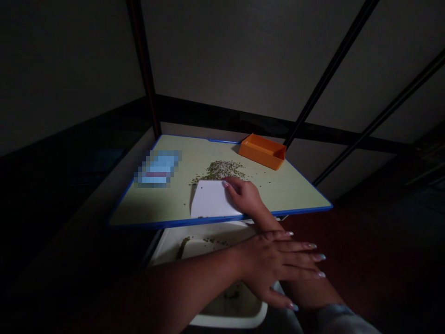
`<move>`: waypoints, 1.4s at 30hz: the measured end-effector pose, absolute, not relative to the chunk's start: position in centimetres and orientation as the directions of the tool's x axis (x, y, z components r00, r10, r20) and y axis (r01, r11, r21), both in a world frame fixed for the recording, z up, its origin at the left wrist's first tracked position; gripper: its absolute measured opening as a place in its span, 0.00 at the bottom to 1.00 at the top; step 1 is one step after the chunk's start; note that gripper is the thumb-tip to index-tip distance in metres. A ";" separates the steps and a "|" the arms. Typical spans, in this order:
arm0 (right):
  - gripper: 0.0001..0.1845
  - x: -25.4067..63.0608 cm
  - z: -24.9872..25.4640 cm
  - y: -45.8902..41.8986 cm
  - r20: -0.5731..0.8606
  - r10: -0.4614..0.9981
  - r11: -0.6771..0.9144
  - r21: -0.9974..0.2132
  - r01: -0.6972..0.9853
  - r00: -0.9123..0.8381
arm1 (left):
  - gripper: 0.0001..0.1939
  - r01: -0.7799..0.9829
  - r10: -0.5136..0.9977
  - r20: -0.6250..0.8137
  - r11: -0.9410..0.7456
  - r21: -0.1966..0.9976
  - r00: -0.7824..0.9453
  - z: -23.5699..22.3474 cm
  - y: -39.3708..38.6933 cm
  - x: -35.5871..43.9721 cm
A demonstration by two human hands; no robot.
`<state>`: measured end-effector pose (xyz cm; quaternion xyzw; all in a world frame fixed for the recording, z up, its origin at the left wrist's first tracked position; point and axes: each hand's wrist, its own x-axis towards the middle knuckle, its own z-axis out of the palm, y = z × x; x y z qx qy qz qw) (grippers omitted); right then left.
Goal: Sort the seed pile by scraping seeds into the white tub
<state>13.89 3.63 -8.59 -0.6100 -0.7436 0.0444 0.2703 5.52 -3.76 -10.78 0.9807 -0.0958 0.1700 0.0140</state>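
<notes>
My right hand (245, 195) is closed on the right side of a white sheet of paper or card (212, 199), its thumb on top. The sheet lies at the table's front edge, with a few dark grains on it. Just beyond its far edge spreads a pile of small green and pale grains, like beans or seeds (225, 169). My left hand (274, 264) lies across my right forearm, fingers stretched out and apart, holding nothing. Below the table edge, a white plastic tub (236, 321) contains more green grains; my left arm hides part of it.
The small pale table (292, 195) has a blue rim. An open orange box (260, 158) stands at its far right corner. A blurred-out light-blue rectangle (159, 167) lies at the left. Panelled walls (225, 55) rise behind the table, and the surroundings are dark.
</notes>
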 end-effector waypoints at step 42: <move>0.22 11.0 -7.6 6.3 0.367 0.914 0.234 -0.120 0.965 -0.176 | 0.36 -0.096 -0.114 0.304 -0.993 -0.075 0.946 -9.0 -3.5 4.7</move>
